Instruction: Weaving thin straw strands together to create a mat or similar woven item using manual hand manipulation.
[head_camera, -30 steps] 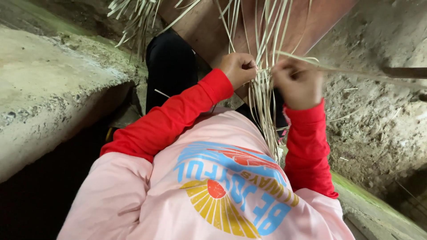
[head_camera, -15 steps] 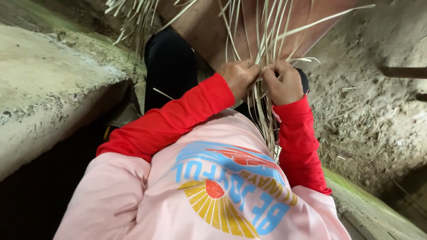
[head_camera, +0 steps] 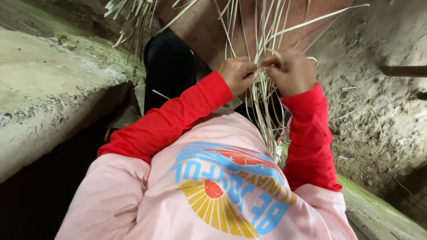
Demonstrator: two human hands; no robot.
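Note:
A bundle of pale, thin straw strips runs from the top of the view down past my lap. My left hand pinches several of the strips at mid-height, with a ring on one finger. Close beside it, my right hand grips other strips, one of them bent in a loop over its fingers. The two hands almost touch. Both arms wear red sleeves under a pink printed shirt. A reddish-brown board lies behind the strips.
A rough concrete ledge runs along the left, with a dark gap below it. Bare dirt ground lies to the right, with stray straw bits on it. My black-trousered leg is ahead. More loose strips hang at the upper left.
One second ago my right hand pulled a long strip out to the right. It has come back beside the left hand, and the strip's free end now points up to the right.

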